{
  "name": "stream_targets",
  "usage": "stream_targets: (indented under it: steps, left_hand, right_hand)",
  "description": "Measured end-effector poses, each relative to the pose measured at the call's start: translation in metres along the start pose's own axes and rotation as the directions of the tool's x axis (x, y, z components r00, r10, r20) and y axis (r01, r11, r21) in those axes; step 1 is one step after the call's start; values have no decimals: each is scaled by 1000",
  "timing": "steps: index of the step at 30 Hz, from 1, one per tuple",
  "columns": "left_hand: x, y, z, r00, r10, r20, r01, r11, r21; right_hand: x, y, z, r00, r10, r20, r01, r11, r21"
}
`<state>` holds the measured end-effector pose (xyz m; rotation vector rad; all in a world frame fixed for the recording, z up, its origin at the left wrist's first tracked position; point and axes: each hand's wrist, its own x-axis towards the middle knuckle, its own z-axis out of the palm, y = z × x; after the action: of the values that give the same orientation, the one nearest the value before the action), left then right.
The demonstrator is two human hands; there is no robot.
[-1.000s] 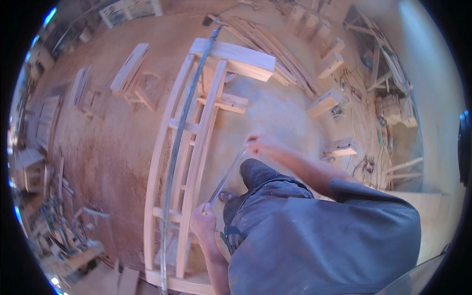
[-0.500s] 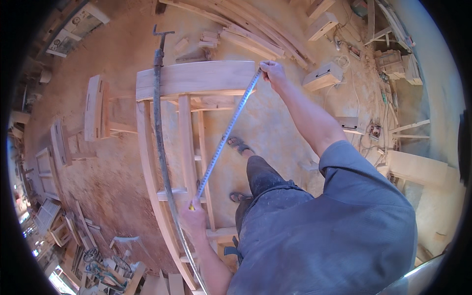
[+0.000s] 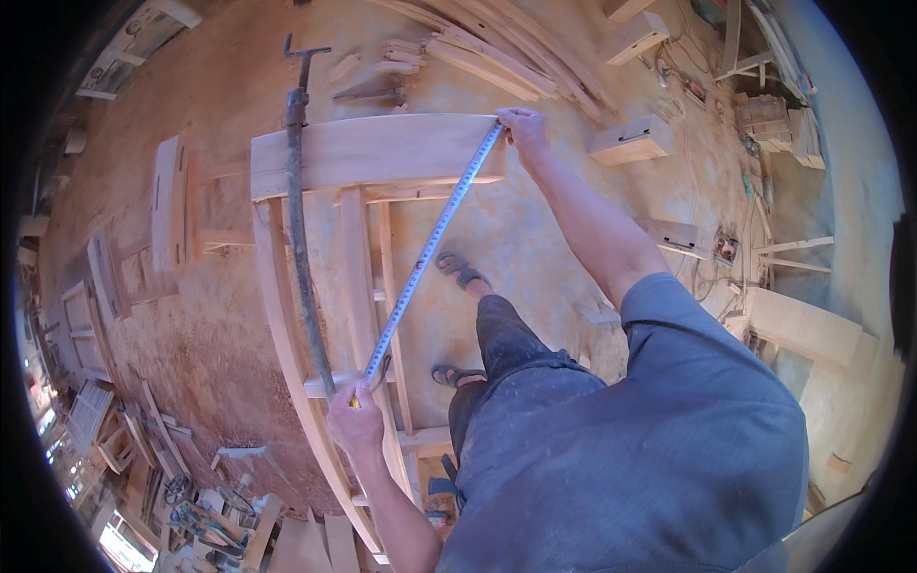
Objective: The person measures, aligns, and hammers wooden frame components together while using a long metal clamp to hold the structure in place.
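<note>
A tape measure is stretched diagonally between my hands, its pale blade [image 3: 430, 250] pulled out straight. My left hand [image 3: 356, 420] is closed around the case, of which only a bit of yellow shows. The fingers of my right hand [image 3: 523, 129] pinch the blade's end at the far right corner of a wide wooden board [image 3: 392, 151]. That board tops a long wooden frame [image 3: 283, 315] with rails and crosspieces. Across the board and along the frame lies a long metal bar clamp [image 3: 303, 210]; my left hand and forearm cover its nearer part.
Long planks [image 3: 497, 53] and short offcuts lie on the floor beyond the frame. Mortised wooden blocks [image 3: 630, 140] stand to the right, with cords and a power tool [image 3: 727, 248] near them. More wooden frames [image 3: 172, 205] are on the left, and clutter fills the lower left.
My left hand has moved slightly left, now over the bar clamp. The right hand stays at the board's corner. The frame sits a little further left in the view.
</note>
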<state>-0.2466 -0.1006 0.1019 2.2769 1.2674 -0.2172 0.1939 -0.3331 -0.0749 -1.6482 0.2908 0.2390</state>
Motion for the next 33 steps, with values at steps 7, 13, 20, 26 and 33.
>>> stream_targets:
  steps: [7,13,20,26,33]
  left_hand:
    - [-31,-48,-9,1000,24,-5,-24,1000,5]
    - [-94,-189,-28,995,-76,-58,71,993,-92]
    - [-244,-398,-102,965,-260,38,263,960,-92]
    - [-363,-547,-122,919,-393,25,392,908,-149]
    - [-469,-703,-126,841,-541,-3,539,838,-84]
  right_hand:
    - [-35,6,-12,993,-68,-92,55,988,-142]
    - [-158,100,-25,978,206,33,-199,970,-143]
    - [-480,269,-86,575,744,339,-533,655,-535]
    - [-514,245,-130,511,640,573,392,420,-819]
    - [-566,145,-52,678,583,448,264,376,-888]
